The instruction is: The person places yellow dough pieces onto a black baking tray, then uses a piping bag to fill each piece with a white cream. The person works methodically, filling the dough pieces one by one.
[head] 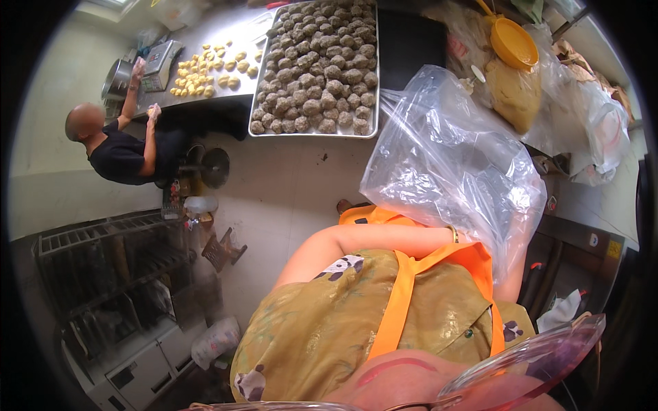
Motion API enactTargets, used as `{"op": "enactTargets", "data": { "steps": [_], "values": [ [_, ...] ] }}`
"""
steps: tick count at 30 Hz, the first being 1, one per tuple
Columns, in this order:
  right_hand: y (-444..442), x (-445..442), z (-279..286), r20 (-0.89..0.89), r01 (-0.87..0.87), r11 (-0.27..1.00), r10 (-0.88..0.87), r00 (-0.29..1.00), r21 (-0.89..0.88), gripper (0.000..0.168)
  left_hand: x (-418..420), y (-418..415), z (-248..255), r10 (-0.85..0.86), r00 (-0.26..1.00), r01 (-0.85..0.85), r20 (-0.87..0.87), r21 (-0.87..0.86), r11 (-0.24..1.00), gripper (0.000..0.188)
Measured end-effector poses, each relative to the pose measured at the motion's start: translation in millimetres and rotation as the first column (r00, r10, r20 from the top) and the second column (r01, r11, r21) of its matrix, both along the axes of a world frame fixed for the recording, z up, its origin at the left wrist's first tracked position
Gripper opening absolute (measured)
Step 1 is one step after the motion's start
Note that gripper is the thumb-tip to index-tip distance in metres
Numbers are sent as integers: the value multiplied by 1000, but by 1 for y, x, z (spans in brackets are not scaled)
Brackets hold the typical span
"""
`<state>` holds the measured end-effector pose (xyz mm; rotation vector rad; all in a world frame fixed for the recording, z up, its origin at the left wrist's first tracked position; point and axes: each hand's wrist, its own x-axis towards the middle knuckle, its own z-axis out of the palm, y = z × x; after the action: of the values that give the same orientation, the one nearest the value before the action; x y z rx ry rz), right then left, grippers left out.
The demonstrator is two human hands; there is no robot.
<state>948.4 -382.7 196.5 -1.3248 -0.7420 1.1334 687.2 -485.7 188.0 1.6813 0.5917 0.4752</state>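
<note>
A large clear plastic bag (442,154) is spread in front of my orange apron (398,303), crumpled and shiny. My left forearm (385,240), with a gold bracelet (452,234) at the wrist, crosses my body to the bag's lower edge. Beyond the wrist, plastic covers the left hand. My right forearm (509,280) rises into or behind the same bag on the right; that hand is blurred by the folds. How the fingers of either hand sit cannot be made out. Ahead lies a metal tray (314,135) full of speckled grey-brown balls (318,67).
A co-worker (126,149) in plastic gloves stands at the steel table (205,28) by yellow dough pieces (198,72), a scale (159,61) and a metal pot (117,79). At right hangs a yellow strainer (514,43) among plastic bags. A small stool (223,250) and round stool (215,168) stand left.
</note>
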Motion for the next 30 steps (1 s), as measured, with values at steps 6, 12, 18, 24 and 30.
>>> {"op": "enactTargets", "data": {
  "steps": [6,12,18,24,30],
  "values": [
    [-9,10,50,-220,171,967,-129,967,187,49,11,30,8,-223,974,224,49,-10,975,16],
    [-39,8,91,-412,280,922,-153,898,267,51,31,44,37,-453,892,453,-5,9,892,18],
    [-93,-36,48,-500,117,988,-51,864,101,57,-26,111,5,15,963,96,-270,395,914,22],
    [-91,-117,-9,-423,31,976,-122,898,-216,56,-31,117,44,-21,951,197,310,-548,813,47],
    [-91,-52,23,17,-214,847,254,967,-487,56,-7,178,3,-207,975,178,79,272,946,54]
  ]
}}
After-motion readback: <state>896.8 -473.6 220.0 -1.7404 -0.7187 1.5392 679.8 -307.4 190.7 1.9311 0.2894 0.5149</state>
